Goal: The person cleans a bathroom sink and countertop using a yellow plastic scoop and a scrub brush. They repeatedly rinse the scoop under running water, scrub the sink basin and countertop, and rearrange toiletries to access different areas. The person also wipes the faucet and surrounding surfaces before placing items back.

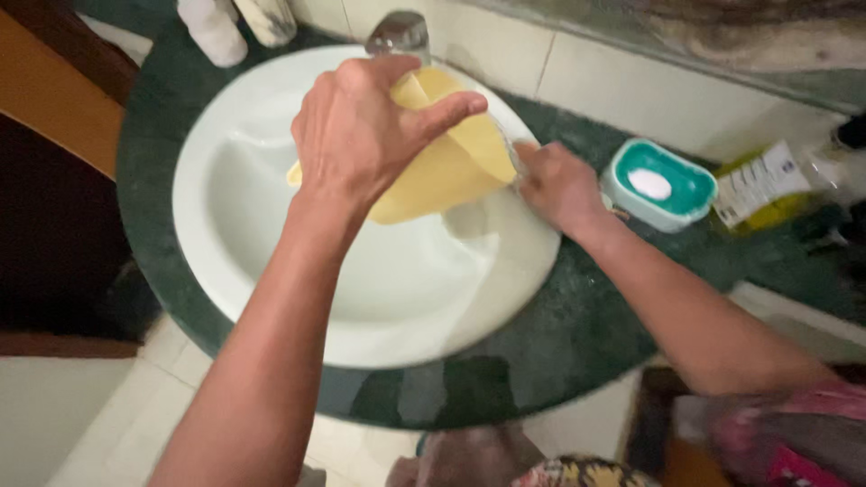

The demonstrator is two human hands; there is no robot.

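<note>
A person's two bare hands work over a white basin (271,271) set in a dark green counter (577,334), seen from a head-worn camera looking straight down. The left hand (361,126), at about 12 o'clock of the bowl, is closed on a yellow cloth (442,171), thumb stretched across the top of the fabric and fingers curled under it, so that the cloth hangs in a loose fold above the bowl just below the chrome tap (399,34). The right hand (561,188) sits at the basin's 2 o'clock rim, fingers bunched narrow at the cloth's right edge; whether it grips the fabric or something clear and small beside it cannot be told, since the spot is blurred. Beyond that hand, at 3 o'clock from the cloth, a teal soap dish (631,206) with a white bar (649,184) rests on the counter, near but apart from the knuckles. Farther right lies a yellow-and-white packet (758,185), close against the pale tiled wall (631,86). At 11 o'clock of the basin stand two pale bottles (216,32), their tops cut off by the frame's edge. Both forearms reach in from the bottom of the view, the left crossing the bowl, the right crossing the counter; patterned clothing shows at the lower right corner.
</note>
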